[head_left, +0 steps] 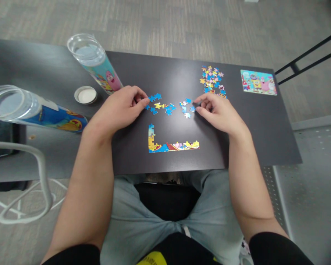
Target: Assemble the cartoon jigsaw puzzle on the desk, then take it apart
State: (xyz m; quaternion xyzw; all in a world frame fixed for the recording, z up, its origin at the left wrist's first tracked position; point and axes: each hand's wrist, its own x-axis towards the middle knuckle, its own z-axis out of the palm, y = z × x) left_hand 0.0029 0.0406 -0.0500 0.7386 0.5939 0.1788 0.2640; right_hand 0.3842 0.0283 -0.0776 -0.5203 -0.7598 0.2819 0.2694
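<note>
1. On the dark table (176, 77), a jigsaw is taking shape: a joined L-shaped border (168, 148) is lying closest to the person's lap, its corner sitting at the near left.

2. Beyond it, the left hand (127, 106) is curling low, thumb and forefinger bunching close together. A blue piece (147, 107) is lying right at those tips; whether they are pinching it or only touching it, I can't tell.

3. Across the gap, the right hand (216, 110) is holding its thumb and forefinger a little apart, nothing clearly caught between them. Another blue piece (193, 109) is sitting just beside the thumb tip.

4. Between the two hands, more loose pieces are spreading out: a yellow-and-blue cluster (170, 109) nearer the left, and a pale blue piece (187, 115) nearer the right.

5. So, by my reading, the person is sorting and choosing pieces, with the border only partly built. The next move is calling for a single matching piece, a careful fingertip pick, and a turn to line it up with an open end of the L.

6. Past the right hand, a heap of pieces (211, 77) is waiting, and a picture card (259, 82) is lying farther right. Off left, a pink-and-teal canister (100, 68), a blue canister (52, 113) and a round lid (85, 95) are keeping clear of the pieces.
</note>
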